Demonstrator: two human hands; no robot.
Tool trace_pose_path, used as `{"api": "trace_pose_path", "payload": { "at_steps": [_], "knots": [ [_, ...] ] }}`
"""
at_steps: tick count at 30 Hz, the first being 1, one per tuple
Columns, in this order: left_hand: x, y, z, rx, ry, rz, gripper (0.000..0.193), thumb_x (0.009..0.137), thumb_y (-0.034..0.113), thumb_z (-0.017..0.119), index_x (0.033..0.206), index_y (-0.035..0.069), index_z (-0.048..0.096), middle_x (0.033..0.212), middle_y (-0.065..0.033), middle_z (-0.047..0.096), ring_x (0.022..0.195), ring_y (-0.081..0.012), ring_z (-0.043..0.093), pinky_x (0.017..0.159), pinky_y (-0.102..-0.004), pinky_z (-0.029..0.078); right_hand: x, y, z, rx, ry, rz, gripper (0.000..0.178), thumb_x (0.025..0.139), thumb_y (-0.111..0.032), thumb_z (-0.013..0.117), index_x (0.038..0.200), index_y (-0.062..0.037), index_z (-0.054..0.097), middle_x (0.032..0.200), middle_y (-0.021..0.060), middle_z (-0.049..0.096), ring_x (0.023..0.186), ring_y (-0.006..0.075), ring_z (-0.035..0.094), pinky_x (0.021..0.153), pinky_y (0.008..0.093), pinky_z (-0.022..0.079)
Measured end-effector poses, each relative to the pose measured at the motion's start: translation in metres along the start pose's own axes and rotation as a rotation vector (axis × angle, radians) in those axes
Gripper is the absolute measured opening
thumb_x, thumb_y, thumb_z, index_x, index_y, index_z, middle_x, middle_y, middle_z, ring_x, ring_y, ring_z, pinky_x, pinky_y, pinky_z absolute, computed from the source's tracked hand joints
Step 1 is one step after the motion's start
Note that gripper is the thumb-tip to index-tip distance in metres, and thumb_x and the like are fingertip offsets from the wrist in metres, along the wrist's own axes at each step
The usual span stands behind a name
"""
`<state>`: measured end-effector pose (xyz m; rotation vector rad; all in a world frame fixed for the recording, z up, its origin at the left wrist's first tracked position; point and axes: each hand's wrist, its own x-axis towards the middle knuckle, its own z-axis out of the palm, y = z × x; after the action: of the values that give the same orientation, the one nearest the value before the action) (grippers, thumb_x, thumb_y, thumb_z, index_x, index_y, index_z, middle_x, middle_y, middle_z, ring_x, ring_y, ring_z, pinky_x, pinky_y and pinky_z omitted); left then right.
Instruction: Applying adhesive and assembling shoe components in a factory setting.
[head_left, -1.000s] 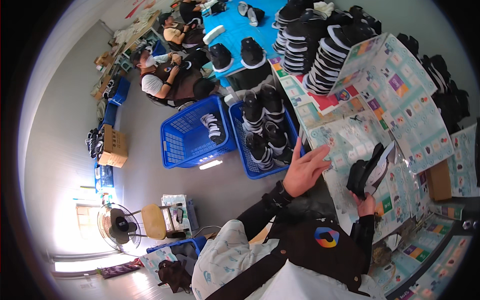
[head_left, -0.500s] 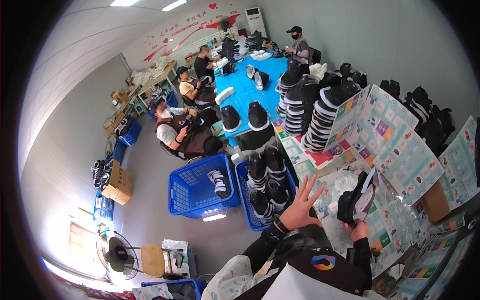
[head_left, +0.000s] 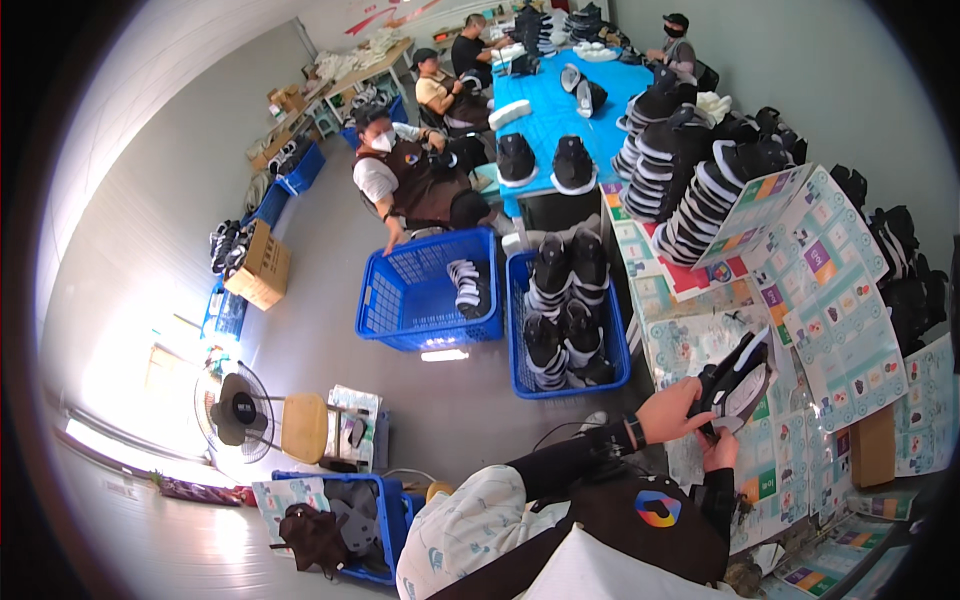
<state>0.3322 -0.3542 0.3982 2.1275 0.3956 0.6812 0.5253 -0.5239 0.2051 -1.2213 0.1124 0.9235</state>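
Note:
A black shoe upper with a grey and white sole [head_left: 742, 385] is held over the worktable at the lower right, its sole side turned partly toward me. My left hand [head_left: 672, 411] is closed on the shoe's black side, near the heel end. Just below, my right hand [head_left: 718, 450] grips the same shoe from its lower end. Some fingers of both hands are hidden behind the shoe and each other. Under it lies the worktable covered with printed sheets [head_left: 688, 335].
Stacked black-and-white shoes [head_left: 700, 205] rise beyond the worktable. Printed boards [head_left: 835, 260] stand along its right. A blue basket of shoes [head_left: 572, 392] sits left of it, beside another blue basket [head_left: 425, 340]. A co-worker [head_left: 415, 180] sits behind the baskets; a fan [head_left: 240, 408] stands lower left.
My left hand, spread and apart from the shoe before, has come down to the right and closed on it. My view has shifted downward. The nearest co-worker's hand now reaches to the basket rim.

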Motion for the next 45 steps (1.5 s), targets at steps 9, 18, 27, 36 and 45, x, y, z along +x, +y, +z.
{"api": "trace_pose_path", "payload": {
  "at_steps": [9, 18, 27, 36, 45],
  "knots": [
    [-0.002, -0.041, 0.056, 0.008, -0.039, -0.221, 0.048, 0.092, 0.041, 0.067, 0.105, 0.001, 0.046, 0.09, -0.0223, 0.061, 0.083, -0.045, 0.062, 0.068, -0.0516, 0.049, -0.033, -0.01, 0.029, 0.052, 0.037, -0.023, 0.023, 0.084, 0.001, 0.053, 0.107, 0.0037, 0.052, 0.101, 0.0124, 0.06, 0.09, 0.0294, 0.065, 0.081, 0.0459, 0.063],
    [-0.018, -0.093, 0.041, -0.208, -0.237, -0.228, 0.044, 0.093, 0.042, 0.069, 0.095, 0.0, 0.057, 0.078, -0.0161, 0.064, 0.072, -0.0291, 0.066, 0.065, -0.0409, 0.052, -0.032, -0.009, 0.024, -0.013, 0.006, -0.033, 0.031, 0.082, 0.004, 0.051, 0.113, 0.0085, 0.05, 0.113, 0.0184, 0.06, 0.102, 0.0395, 0.066, 0.088, 0.0504, 0.062],
    [-0.27, -0.333, 0.015, 0.231, 0.003, -1.16, 0.043, 0.09, 0.041, 0.062, 0.097, 0.0, 0.071, 0.1, -0.022, 0.072, 0.098, -0.0437, 0.067, 0.088, -0.0488, 0.055, -0.022, -0.034, 0.01, -0.159, 0.025, 0.111, 0.031, 0.084, 0.004, 0.054, 0.114, 0.0092, 0.052, 0.117, 0.0174, 0.062, 0.106, 0.0401, 0.066, 0.09, 0.0502, 0.061],
    [-0.595, -0.303, 0.218, -0.328, -0.754, -1.594, 0.038, 0.079, 0.037, 0.067, 0.086, 0.001, 0.075, 0.082, -0.0164, 0.073, 0.074, -0.0276, 0.07, 0.068, -0.0429, 0.053, -0.008, -0.028, 0.039, -0.275, -0.091, 0.291, 0.046, 0.087, 0.002, 0.05, 0.13, 0.0186, 0.044, 0.131, 0.0283, 0.058, 0.118, 0.0465, 0.061, 0.102, 0.047, 0.056],
    [-0.525, -0.359, 0.131, -0.092, -0.577, -1.436, 0.038, 0.084, 0.034, 0.064, 0.112, 0.01, 0.07, 0.104, -0.0206, 0.073, 0.1, -0.0362, 0.069, 0.087, -0.046, 0.055, 0.005, -0.015, 0.091, -0.262, -0.197, 0.219, 0.032, 0.087, 0.003, 0.055, 0.118, 0.0091, 0.051, 0.12, 0.0179, 0.062, 0.109, 0.0379, 0.065, 0.097, 0.0507, 0.059]
  ]
}}
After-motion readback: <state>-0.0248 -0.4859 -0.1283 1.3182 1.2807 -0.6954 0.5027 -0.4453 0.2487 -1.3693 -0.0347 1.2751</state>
